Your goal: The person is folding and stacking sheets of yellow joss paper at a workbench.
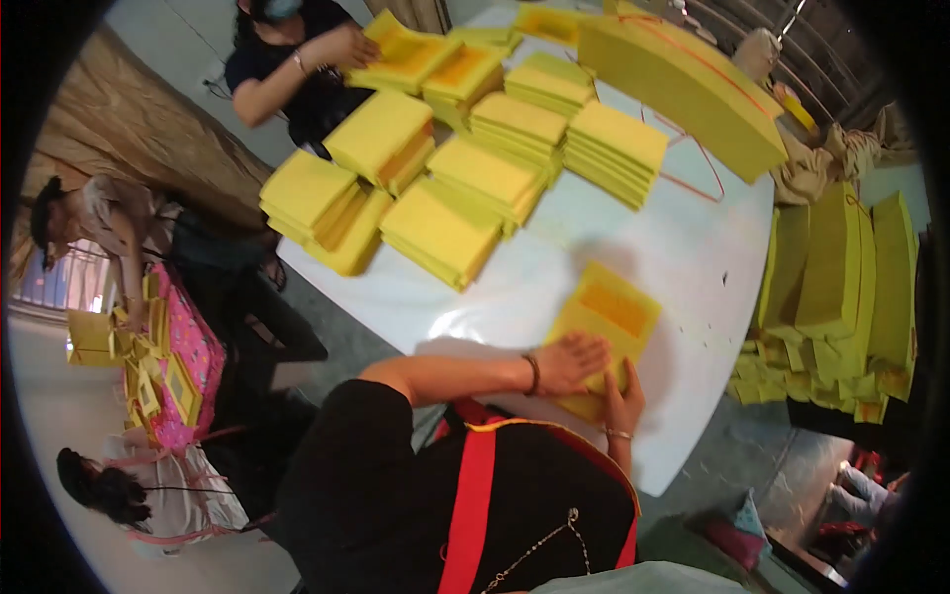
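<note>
A flat yellow paper packet (628,287) with an orange panel lies slanted on the white table, close to my body. Across its lower part rests my left hand (569,364), fingers stretched out flat and a dark band on the wrist. My right hand (621,401) is at the packet's lower right edge, its thumb over the paper and its other fingers along the side, seeming to pinch the edge. The packet's lower end is partly hidden under my hands. Whether it is one piece or several layers, I cannot tell.
Several stacks of yellow packets (450,233) cover the table's far left. A long tied yellow bundle (683,84) lies at the back; more bundles (831,267) stand right of the table (683,416). A person's hand (346,47) touches a far stack. Two people work at a pink-covered table (203,346).
</note>
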The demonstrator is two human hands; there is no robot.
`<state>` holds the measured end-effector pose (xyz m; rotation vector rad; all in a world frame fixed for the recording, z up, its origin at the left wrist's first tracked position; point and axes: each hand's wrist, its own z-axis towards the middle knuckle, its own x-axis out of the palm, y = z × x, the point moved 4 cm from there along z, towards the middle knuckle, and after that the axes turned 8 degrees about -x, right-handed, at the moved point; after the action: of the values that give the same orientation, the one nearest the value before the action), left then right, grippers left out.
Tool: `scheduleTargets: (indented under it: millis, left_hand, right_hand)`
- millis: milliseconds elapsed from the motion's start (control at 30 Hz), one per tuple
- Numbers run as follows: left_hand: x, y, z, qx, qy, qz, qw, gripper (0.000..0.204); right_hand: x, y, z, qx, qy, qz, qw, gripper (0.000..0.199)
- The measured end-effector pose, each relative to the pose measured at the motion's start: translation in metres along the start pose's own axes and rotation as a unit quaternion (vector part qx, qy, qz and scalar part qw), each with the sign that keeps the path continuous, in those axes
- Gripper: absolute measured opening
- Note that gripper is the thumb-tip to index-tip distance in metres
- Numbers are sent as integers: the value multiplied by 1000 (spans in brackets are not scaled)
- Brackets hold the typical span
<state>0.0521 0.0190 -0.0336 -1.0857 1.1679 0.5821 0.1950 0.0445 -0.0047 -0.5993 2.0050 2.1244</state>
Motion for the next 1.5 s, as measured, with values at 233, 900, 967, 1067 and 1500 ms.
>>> scheduleTargets:
  millis: [233,900,967,1067,1500]
  left_hand:
    - [-22,-7,5,-12,-21,13,1000,64]
    - [-22,9,6,-21,-73,-102,992,48]
    - [-30,16,21,-75,-25,-350,933,52]
    - [-41,7,11,-41,-38,-57,997,48]
    - [-27,-2,5,-38,-21,-12,999,51]
  right_hand:
    - [24,58,16,-288,13,-280,916,45]
    - [55,12,5,-203,39,-192,959,54]
    - [56,16,22,-243,38,-221,944,54]
    - [55,29,16,-188,37,-195,962,55]
    - [43,4,16,-91,58,-376,920,70]
